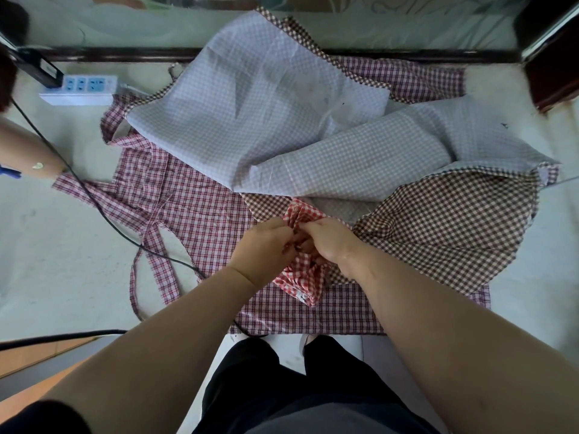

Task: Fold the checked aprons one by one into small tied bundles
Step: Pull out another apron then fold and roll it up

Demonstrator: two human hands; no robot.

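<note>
Hands together over near middle of floor: left hand (pixel 266 245) and right hand (pixel 329 242) both curled on bunched red checked apron (pixel 301 281), apparently tying it; knot hidden by fingers. Bundle sat over maroon plaid apron (pixel 188 214), which lay spread flat. Brown checked apron (pixel 438 230) lay rumpled toward far right, pale lining up. No finished bundle visible. Judgement: one nearly tied, two untouched.

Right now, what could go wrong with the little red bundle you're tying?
The red bundle is gripped by the left hand and right hand; if either slips, it may spring open. The black cable crosses a strap of the maroon apron, so pulling that apron later could tug the cable.
</note>
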